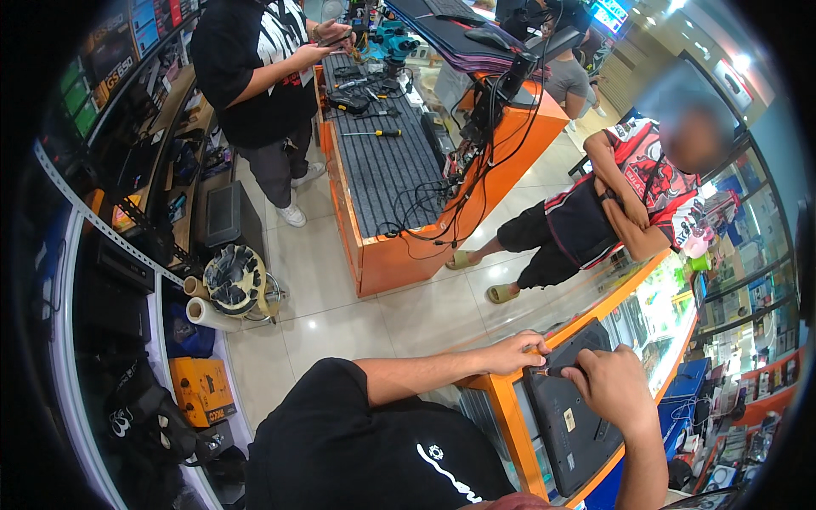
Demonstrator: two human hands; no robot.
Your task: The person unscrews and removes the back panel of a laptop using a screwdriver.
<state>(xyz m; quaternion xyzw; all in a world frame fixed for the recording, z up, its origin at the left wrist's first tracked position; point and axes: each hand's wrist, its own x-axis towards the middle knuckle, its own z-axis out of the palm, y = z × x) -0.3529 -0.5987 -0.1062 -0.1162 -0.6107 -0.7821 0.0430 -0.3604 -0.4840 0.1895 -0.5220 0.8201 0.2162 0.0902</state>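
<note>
A black laptop (568, 425) lies with its underside up on a glass-topped counter with an orange frame (515, 429), in front of me at the lower right. My right hand (616, 387) is closed around a slim dark screwdriver (554, 371), which points left toward the laptop's far left corner. At that same corner my left hand (512, 353) has its fingers bent together, close to the screwdriver's tip. Whether those fingers pinch the laptop's edge or some small part is too small to tell. Pale stickers show on the laptop's underside.
Across the counter stands a person with folded arms (625, 195). Another person (255, 85) holds a phone by an orange workbench (365, 263) with tools, cables and a yellow-black screwdriver (371, 133). Left are a round bin (238, 280), paper rolls (211, 316) and shelves with an orange box (201, 391).
</note>
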